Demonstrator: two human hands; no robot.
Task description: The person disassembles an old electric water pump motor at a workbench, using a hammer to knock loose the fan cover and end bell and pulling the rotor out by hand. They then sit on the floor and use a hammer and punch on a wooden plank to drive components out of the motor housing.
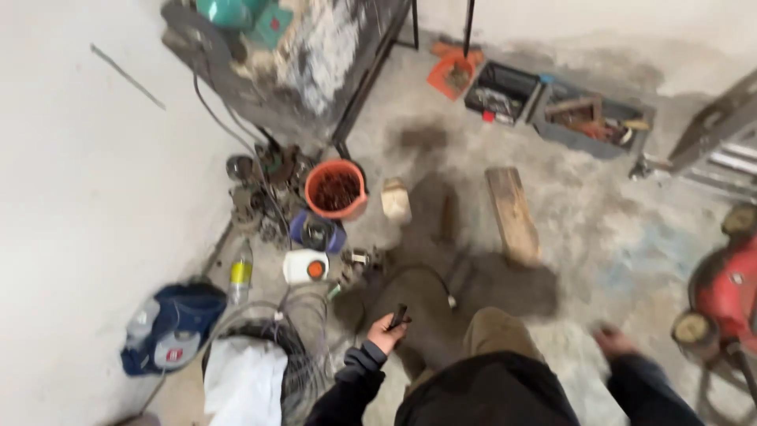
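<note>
Nearby, orange bucket [336, 189], wooden block [512, 214].

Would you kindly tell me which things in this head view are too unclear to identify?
- Small dark object in the left hand: too small to name.
- Right hand: motion-blurred, its grip unreadable.
- Orange bucket contents: too blurred.
- Red machine: cut off by the right edge.

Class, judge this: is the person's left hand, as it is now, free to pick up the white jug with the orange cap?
Probably not at once. The left hand already grips a small dark object. The white jug lies nearby on the floor with nothing between.
</note>
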